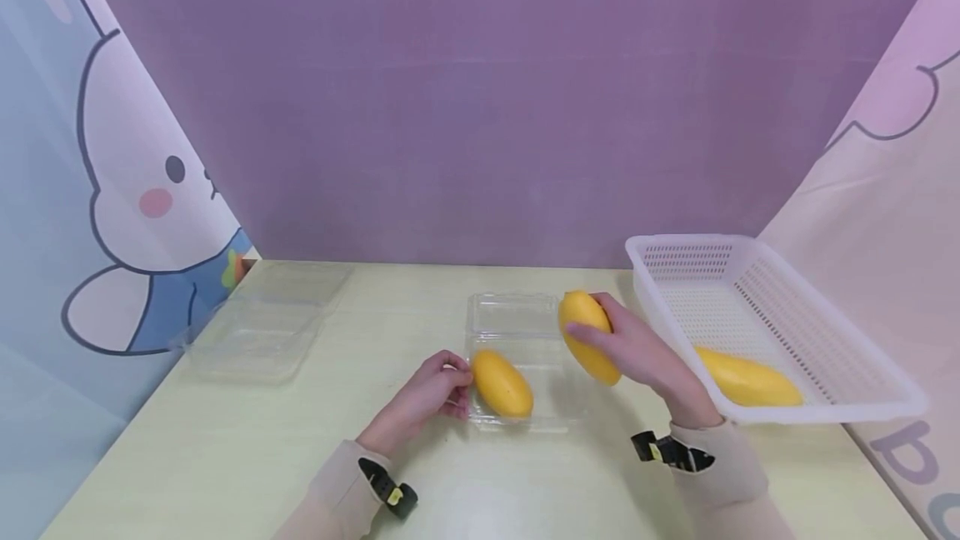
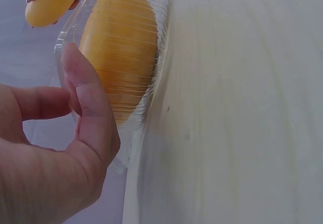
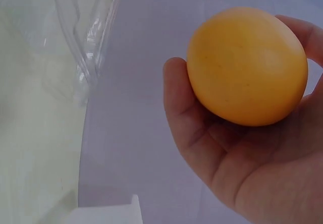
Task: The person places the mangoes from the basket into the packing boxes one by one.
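Note:
My right hand (image 1: 637,348) grips a yellow mango (image 1: 588,340), held above the right side of a clear plastic box (image 1: 557,390). In the right wrist view the thumb and fingers curl round this mango (image 3: 247,65), seen end-on. A second mango (image 1: 502,384) lies tilted in the left part of the box. At the box's left edge is my left hand (image 1: 423,394). The left wrist view shows its thumb and forefinger pinching the box's rim (image 2: 61,45), with the mango (image 2: 121,42) visible through the ribbed wall. The box's lid (image 1: 513,313) is folded open toward the back.
A white perforated basket (image 1: 847,315) stands at the right, with another mango (image 1: 750,377) near its front. More clear plastic packaging (image 1: 251,340) lies at the table's left. A purple backdrop (image 1: 480,107) rises behind the pale table (image 1: 360,323), with printed cloths at both sides.

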`<state>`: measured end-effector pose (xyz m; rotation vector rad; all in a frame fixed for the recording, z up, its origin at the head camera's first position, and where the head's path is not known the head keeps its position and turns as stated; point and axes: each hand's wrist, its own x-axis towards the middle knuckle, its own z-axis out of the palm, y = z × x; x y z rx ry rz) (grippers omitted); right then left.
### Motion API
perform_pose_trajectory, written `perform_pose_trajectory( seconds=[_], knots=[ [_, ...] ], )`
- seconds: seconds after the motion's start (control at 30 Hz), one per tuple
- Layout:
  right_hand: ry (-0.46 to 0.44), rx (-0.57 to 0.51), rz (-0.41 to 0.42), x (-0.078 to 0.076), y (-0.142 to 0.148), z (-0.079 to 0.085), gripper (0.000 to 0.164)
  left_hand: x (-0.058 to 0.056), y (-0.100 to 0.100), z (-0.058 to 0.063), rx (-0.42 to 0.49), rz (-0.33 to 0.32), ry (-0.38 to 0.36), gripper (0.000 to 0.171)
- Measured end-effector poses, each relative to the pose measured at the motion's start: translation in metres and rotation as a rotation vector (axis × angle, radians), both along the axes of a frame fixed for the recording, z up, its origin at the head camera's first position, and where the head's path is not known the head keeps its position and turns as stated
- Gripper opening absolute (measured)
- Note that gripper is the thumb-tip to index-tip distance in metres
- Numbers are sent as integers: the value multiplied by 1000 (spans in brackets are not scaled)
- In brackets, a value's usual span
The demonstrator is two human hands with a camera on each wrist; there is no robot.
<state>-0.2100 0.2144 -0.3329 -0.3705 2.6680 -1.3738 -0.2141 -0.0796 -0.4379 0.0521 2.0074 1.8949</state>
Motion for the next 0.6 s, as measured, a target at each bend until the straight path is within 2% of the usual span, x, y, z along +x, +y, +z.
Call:
perform_pose_trajectory(
  seconds=[0.23,0.6],
  knots=[
    [-19,-22,-6,1,-13,-8,53,0,0,0,1,-1,2,16],
    [-14,62,-44,-1,-27,-25,61,-1,1,-1,26,4,-6,17]
  ],
)
